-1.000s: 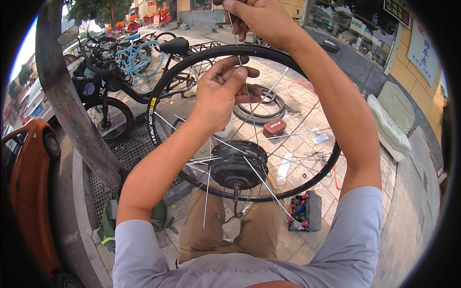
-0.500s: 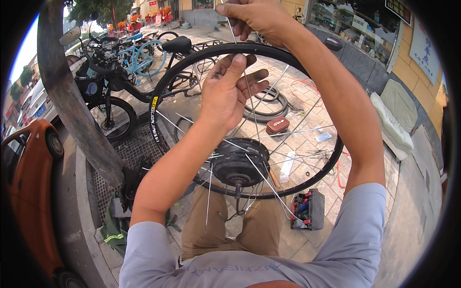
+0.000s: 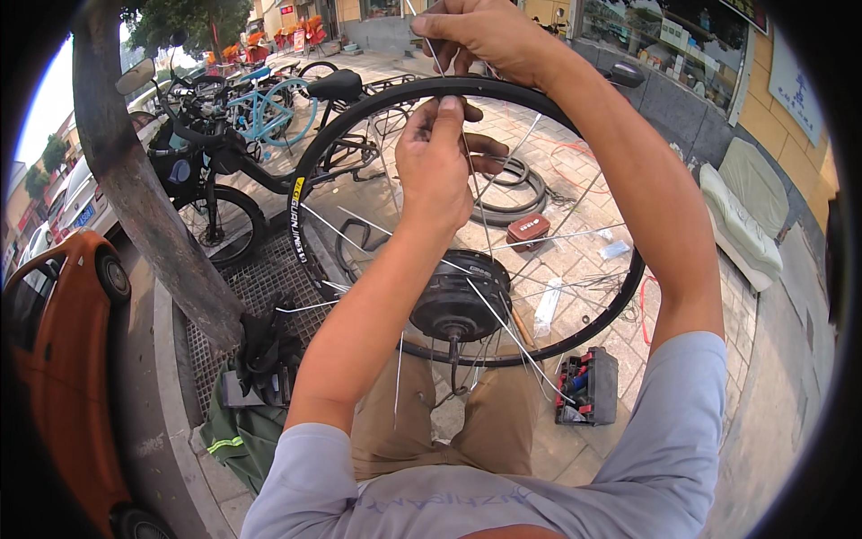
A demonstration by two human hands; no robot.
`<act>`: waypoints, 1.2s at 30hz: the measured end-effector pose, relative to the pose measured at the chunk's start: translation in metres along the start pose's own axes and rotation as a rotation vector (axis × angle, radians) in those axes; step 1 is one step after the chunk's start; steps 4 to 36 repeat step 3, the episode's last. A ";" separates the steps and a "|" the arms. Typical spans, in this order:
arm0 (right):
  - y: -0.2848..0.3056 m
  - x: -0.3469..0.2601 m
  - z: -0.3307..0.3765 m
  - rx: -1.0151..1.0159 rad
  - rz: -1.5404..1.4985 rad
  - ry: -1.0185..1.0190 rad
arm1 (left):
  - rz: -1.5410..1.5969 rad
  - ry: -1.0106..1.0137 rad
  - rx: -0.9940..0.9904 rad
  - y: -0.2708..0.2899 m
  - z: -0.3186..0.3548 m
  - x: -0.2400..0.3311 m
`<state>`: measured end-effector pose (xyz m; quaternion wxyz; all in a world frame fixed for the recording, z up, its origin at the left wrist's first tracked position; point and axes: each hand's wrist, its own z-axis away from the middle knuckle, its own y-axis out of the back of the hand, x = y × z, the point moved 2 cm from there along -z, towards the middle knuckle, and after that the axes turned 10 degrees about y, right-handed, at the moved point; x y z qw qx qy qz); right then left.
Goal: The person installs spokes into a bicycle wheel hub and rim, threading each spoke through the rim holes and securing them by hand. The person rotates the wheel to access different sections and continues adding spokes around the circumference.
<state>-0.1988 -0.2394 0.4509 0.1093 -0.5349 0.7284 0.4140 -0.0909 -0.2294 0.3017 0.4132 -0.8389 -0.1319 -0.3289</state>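
A bicycle wheel with a black rim (image 3: 310, 162) and a bulky black hub motor (image 3: 453, 310) stands upright in front of me, several loose spokes sticking out of the hub. Inside the top of the rim, my left hand (image 3: 435, 171) has its thumb and forefinger closed around the upper end of a spoke (image 3: 479, 198), its other fingers stretched out. Just above the rim, my right hand (image 3: 489, 40) pinches a thin metal rod (image 3: 435, 59) that slants down to the rim. The rod's lower tip is hidden.
Behind the wheel, coiled black tyres (image 3: 516, 202) and a reddish-brown case (image 3: 528, 231) lie on the paving. An open toolbox (image 3: 588, 386) sits right of my legs. At left are a tree trunk (image 3: 148, 180), a parked electric bike (image 3: 215, 171) and an orange car (image 3: 67, 359).
My right hand has come slightly lower, closer to the rim, with the rod. The left hand keeps its place under the rim, while the whole view has shifted a little.
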 end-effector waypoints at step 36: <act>0.001 0.004 -0.001 0.000 0.038 -0.028 | 0.044 0.022 -0.034 0.001 0.000 -0.001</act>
